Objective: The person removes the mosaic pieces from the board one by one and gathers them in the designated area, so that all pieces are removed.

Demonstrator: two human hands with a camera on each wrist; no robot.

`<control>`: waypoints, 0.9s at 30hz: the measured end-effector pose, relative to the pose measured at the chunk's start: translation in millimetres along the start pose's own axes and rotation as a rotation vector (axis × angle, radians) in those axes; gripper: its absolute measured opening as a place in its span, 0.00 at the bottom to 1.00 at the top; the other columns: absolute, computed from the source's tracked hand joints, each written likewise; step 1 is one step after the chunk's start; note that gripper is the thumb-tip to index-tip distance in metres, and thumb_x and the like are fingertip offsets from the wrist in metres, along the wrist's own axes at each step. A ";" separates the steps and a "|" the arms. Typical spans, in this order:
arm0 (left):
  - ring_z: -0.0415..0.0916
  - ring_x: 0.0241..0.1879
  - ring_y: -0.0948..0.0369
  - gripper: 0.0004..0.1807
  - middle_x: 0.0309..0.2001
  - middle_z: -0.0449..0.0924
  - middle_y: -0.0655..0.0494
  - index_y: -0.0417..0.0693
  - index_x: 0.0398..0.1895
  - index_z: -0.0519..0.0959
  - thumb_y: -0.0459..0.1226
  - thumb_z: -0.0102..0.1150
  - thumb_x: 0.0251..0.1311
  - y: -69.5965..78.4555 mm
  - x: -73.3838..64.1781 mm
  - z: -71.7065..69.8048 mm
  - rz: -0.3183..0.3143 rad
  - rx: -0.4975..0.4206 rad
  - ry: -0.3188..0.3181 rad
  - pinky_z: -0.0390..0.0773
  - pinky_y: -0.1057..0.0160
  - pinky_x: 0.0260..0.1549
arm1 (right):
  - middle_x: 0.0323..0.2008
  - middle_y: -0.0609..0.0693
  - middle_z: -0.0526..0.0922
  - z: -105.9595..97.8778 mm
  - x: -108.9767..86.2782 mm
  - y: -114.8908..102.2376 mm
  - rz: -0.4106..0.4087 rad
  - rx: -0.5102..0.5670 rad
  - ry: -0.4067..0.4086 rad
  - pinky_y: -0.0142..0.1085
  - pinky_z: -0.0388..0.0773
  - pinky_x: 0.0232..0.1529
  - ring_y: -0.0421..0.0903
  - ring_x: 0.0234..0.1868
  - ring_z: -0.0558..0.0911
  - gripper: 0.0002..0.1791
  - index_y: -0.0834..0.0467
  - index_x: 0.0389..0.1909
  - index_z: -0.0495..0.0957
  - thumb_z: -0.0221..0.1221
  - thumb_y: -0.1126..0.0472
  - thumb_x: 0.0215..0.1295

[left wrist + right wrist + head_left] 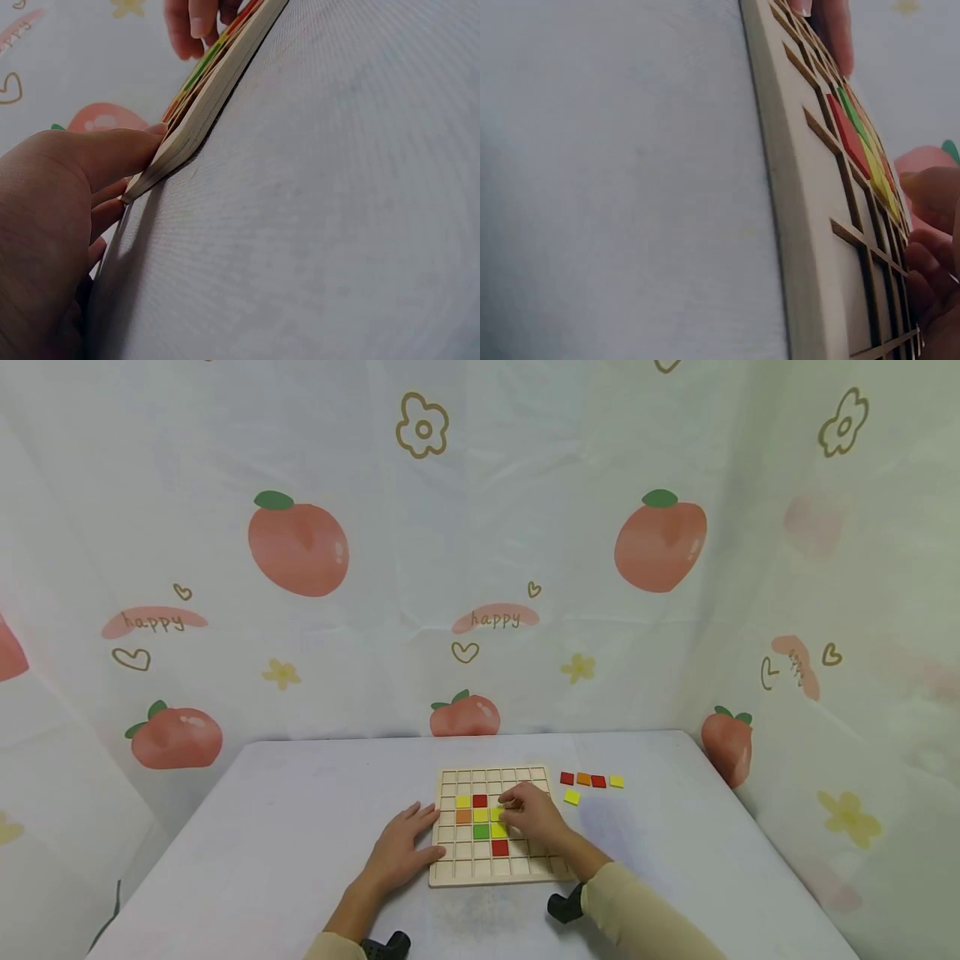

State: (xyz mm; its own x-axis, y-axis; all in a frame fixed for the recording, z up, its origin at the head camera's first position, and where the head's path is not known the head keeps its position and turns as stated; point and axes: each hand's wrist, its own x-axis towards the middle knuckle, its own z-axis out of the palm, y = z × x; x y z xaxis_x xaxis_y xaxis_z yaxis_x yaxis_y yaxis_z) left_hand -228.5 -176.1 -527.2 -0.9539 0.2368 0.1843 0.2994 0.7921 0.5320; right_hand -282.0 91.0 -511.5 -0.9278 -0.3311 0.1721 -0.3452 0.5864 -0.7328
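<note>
A pale wooden square board with a grid of shallow cells point(465, 868) lies flat on the white-covered desk point(322, 793). Coloured square tiles sit in its cells in three neighbouring columns. The left column has a yellow tile point(462, 802) with an orange tile point(463, 817) on its near side. The middle column runs from a red tile point(480, 801) through a yellow one to a green tile point(481, 832). In the right column two yellow tiles lead to a red tile point(500, 848), the nearest to the person.

The left hand point(401, 852) is spread and relaxed at the board's left side, its thumb touching the top of the edge and its other fingers lying along the side.

The right hand point(534, 814) is over the board with fingers bent and thumb near them, just beside the farther yellow tile of the right column; whether it pinches a tile cannot be told.

Beyond the board's right edge, five loose tiles lie on the desk: a row of red, orange, red and yellow, with another yellow tile point(572, 797) nearer the person. Beige sleeves point(645, 910) cover both forearms. Behind the desk hangs a white backdrop point(360, 668) printed with peaches.
</note>
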 end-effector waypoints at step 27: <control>0.57 0.70 0.46 0.36 0.67 0.69 0.54 0.48 0.66 0.73 0.52 0.63 0.55 0.7 0.7 -0.1 -0.012 0.006 0.007 0.59 0.38 0.63 | 0.40 0.45 0.75 5.2 -0.5 -1.0 -0.034 -0.158 -0.017 0.43 0.75 0.48 0.46 0.45 0.73 0.08 0.55 0.38 0.84 0.68 0.59 0.57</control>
State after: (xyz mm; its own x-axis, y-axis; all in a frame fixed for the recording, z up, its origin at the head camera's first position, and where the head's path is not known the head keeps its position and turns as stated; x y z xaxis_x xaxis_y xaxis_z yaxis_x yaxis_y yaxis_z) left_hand -228.9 -175.4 -526.7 -0.9574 0.2232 0.1833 0.2875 0.7981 0.5296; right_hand -280.5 86.8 -514.3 -0.9131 -0.3647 0.1825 -0.3956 0.6833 -0.6137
